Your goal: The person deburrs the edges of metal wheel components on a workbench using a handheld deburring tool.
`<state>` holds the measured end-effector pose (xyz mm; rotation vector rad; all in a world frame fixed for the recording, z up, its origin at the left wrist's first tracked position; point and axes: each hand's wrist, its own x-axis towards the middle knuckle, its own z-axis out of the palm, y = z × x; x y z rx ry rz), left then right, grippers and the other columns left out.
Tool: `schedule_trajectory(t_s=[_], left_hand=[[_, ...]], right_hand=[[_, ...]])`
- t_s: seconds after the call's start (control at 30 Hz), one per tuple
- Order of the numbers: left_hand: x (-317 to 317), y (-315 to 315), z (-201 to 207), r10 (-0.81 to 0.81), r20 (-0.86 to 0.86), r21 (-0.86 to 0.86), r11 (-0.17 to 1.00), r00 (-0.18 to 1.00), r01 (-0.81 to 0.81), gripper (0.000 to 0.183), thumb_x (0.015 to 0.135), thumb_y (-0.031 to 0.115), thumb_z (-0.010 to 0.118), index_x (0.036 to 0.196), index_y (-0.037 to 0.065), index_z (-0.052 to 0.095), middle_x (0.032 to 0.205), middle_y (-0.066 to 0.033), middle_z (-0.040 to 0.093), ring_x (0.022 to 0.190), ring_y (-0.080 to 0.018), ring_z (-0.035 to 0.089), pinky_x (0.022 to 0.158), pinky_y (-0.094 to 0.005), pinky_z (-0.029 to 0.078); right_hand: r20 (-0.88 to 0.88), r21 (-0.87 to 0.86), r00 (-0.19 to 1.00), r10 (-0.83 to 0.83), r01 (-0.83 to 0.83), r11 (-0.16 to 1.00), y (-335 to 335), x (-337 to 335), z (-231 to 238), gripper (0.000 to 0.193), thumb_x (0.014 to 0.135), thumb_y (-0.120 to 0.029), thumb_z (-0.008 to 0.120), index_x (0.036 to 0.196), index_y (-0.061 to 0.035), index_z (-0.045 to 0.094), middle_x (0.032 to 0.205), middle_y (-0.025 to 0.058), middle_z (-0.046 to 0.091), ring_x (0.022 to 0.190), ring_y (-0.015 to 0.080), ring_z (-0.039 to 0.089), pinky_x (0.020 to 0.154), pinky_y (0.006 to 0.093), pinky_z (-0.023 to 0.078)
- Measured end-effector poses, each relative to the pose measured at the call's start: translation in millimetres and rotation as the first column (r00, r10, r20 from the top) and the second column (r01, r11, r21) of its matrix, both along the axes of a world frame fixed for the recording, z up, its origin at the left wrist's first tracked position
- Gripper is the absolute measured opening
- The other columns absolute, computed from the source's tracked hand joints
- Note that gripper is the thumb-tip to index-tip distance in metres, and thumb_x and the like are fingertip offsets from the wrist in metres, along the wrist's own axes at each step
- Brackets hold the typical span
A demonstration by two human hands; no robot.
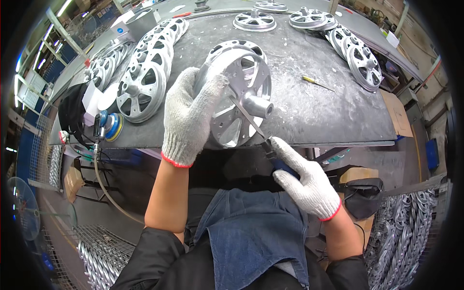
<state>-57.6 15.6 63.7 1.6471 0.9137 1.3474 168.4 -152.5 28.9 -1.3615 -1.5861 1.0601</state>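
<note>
In a white knit glove with a red cuff, my left hand (189, 113) grips the rim of a silver spoked metal wheel (258, 79) tilted up at the table's near edge. Its hub sticks out toward the right. My right hand (309, 186), gloved alike, is closed around the dark blue handle of a slim metal file (249, 117). The file's blade reaches up and left across the wheel's face into one of the openings between the spokes. Another wheel (232, 44) shows partly behind the held one.
Wheels lean in an overlapping row (140, 92) at the left; more lie at the far side and right (365, 67). A yellow-handled tool (316, 83) lies on the grey table (299, 116). A blue disc sander (113, 126) with a hose sits at the left edge. Metal parts fill a basket (401, 237) lower right.
</note>
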Motion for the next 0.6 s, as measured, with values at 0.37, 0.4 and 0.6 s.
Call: schedule_trajectory(t_s=[0.37, 0.4, 0.6], left_hand=[[-1.1, -14.0, -4.8, -0.010, 0.100, -0.058, 0.998, 0.995, 0.015, 0.026, 0.108, 0.018, 0.075, 0.121, -0.005, 0.076, 0.098, 0.0020, 0.073, 0.087, -0.0025, 0.061, 0.076, -0.0217, 0.048], [-0.2, -13.9, -4.6, -0.012, 0.103, -0.081, 0.997, 0.995, 0.021, 0.026, 0.108, 0.019, 0.076, 0.119, -0.005, 0.078, 0.094, 0.0031, 0.072, 0.085, -0.0020, 0.060, 0.075, -0.0214, 0.047], [3.3, -9.6, -0.2, -0.004, 0.053, -0.125, 0.992, 0.999, 0.011, 0.027, 0.107, 0.021, 0.080, 0.110, -0.006, 0.079, 0.090, -0.0005, 0.074, 0.082, -0.0037, 0.061, 0.072, -0.0234, 0.049]], right_hand=[[-0.018, -0.023, 1.000, 0.010, -0.010, 1.000, -4.0, -4.7, 5.0, 0.066, 0.107, -0.010, 0.067, 0.170, -0.0052, 0.049, 0.154, 0.0204, 0.071, 0.144, 0.0304, 0.068, 0.121, 0.0381, 0.051], [-0.051, -0.070, 0.998, 0.021, -0.025, 0.997, -6.2, -6.3, 6.4, 0.066, 0.107, -0.010, 0.067, 0.170, -0.0054, 0.048, 0.156, 0.0205, 0.069, 0.145, 0.0304, 0.067, 0.121, 0.0384, 0.051], [-0.147, -0.176, 0.989, 0.032, -0.058, 0.983, -22.3, -13.4, 9.7, 0.068, 0.109, -0.012, 0.067, 0.173, -0.0085, 0.045, 0.161, 0.0191, 0.066, 0.148, 0.0302, 0.065, 0.124, 0.0375, 0.048]])
